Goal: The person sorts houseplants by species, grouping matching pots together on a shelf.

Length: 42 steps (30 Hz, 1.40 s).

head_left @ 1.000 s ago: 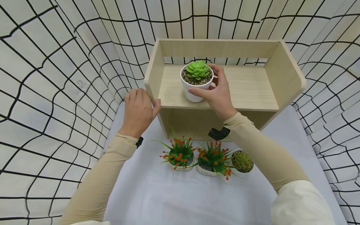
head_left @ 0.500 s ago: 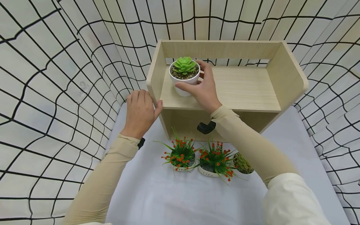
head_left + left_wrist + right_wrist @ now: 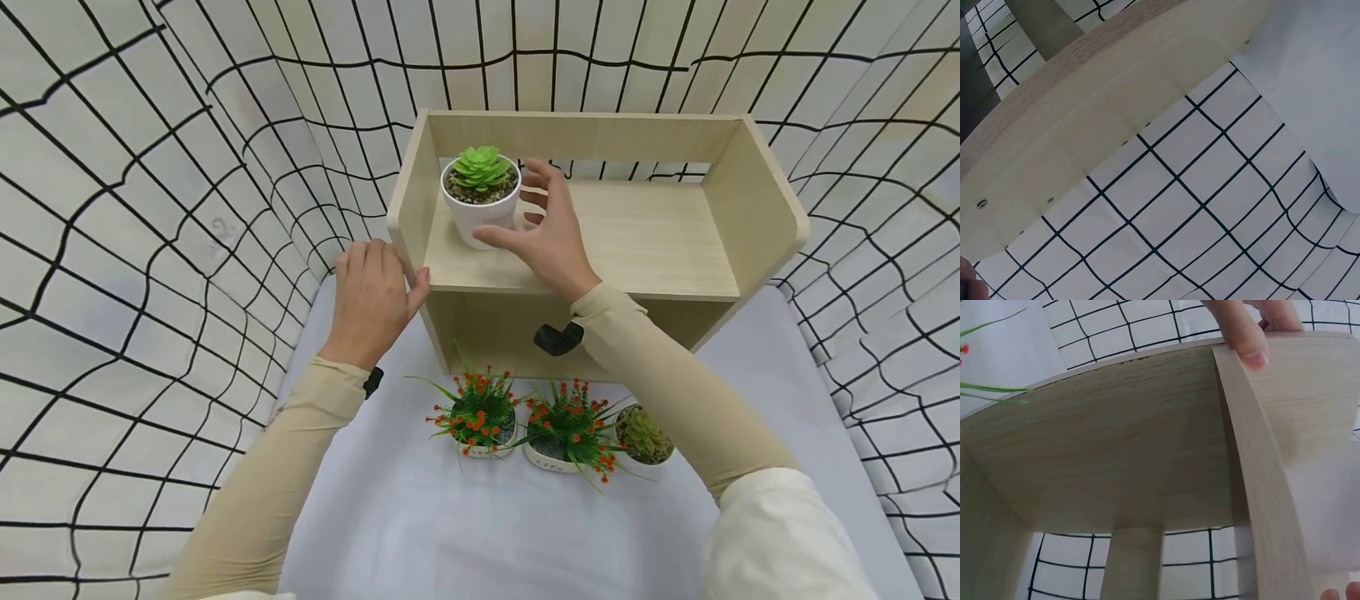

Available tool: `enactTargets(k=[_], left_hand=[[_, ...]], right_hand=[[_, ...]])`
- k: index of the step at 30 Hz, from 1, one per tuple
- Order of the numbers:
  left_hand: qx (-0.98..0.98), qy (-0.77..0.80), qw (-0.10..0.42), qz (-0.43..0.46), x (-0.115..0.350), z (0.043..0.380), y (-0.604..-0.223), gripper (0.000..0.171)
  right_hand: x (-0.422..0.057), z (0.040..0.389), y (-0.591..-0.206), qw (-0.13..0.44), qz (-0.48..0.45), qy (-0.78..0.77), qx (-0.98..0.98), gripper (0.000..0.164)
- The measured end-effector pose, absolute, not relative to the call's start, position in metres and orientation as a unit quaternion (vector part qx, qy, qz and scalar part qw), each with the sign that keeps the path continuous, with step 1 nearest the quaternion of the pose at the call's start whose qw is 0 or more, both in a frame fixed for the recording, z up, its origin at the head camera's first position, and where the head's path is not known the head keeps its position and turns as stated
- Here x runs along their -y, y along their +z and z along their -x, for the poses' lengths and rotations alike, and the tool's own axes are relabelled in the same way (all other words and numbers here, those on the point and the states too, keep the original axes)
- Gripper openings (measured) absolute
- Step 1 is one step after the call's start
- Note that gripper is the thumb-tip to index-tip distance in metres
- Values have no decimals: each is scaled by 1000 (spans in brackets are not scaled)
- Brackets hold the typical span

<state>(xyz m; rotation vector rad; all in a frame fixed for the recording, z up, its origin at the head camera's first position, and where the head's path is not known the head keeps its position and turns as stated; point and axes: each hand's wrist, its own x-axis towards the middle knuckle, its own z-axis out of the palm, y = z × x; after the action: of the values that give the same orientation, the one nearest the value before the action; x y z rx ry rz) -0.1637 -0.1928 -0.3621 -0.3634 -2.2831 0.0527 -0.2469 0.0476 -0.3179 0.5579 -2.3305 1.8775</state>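
Note:
A white pot (image 3: 483, 225) with a bright green succulent (image 3: 480, 169) and pebbles stands upright at the left end of the upper tier of a light wood shelf (image 3: 645, 242). My right hand (image 3: 555, 237) is beside the pot, fingers spread and apart from its right side, the thumb at its lower front. My left hand (image 3: 367, 300) grips the shelf's left side panel, fingers on the outer face. In the right wrist view, the left thumb (image 3: 1250, 350) presses the panel's inner face; the pot is a pale blur (image 3: 1329, 512).
Two pots of red-flowered plants (image 3: 483, 412) (image 3: 566, 425) and a dull green succulent (image 3: 643, 433) stand in a row before the shelf on a white cloth (image 3: 480, 533). White walls with a black grid (image 3: 150, 250) stand behind and to the sides.
My right hand has carried the potted succulent left along the upper tier, then loosened its fingers from the pot and drawn slightly away. The left hand has stayed on the side panel.

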Motion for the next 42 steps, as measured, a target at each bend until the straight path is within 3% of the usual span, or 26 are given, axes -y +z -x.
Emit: enactTargets(k=[8,19,28,42], left_hand=[[908,2,393,143,192,164,-367,37],[907,-28,394,143,191,165,-365,38],[909,-30,386,156,191,167,-365,40],[911,-56,380,148,188,168,-365,41]], right_hand=[[-102,218,-318,86,-214,626,745,90],[-184,167,-329,115,-248,621,735,95],[-244,126,-365,116,-259,622,729,94],[-286,92,-438,82,-223,642,729,94]])
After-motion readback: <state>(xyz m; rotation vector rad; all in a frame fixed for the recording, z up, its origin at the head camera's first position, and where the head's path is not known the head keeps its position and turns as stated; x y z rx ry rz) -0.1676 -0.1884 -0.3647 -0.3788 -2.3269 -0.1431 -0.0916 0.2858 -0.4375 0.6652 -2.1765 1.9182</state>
